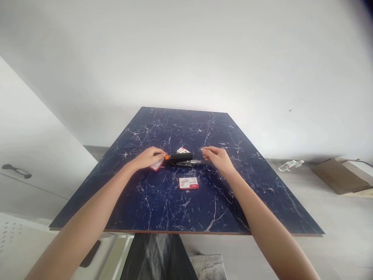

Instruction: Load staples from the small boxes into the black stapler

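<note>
A black stapler (180,157) with an orange part at its left end lies on the blue marbled table. Its metal tray (198,161) sticks out toward the right from under the black top. My left hand (151,157) is closed at the stapler's orange end, thumb and fingers against it. Just right of the tray, my right hand (216,155) is raised with thumb and forefinger pinched together; whatever is between the tips is too small to make out. One red-and-white box (156,165) lies partly beneath my left hand. Another small box (183,149) sits behind the stapler, partly covered.
A red-and-white staple box (188,183) lies flat in front of the stapler. The table (175,214) ends at a white wall (186,58) behind. On the floor to the right are a clear plastic bottle (290,165) and a cardboard box (335,177).
</note>
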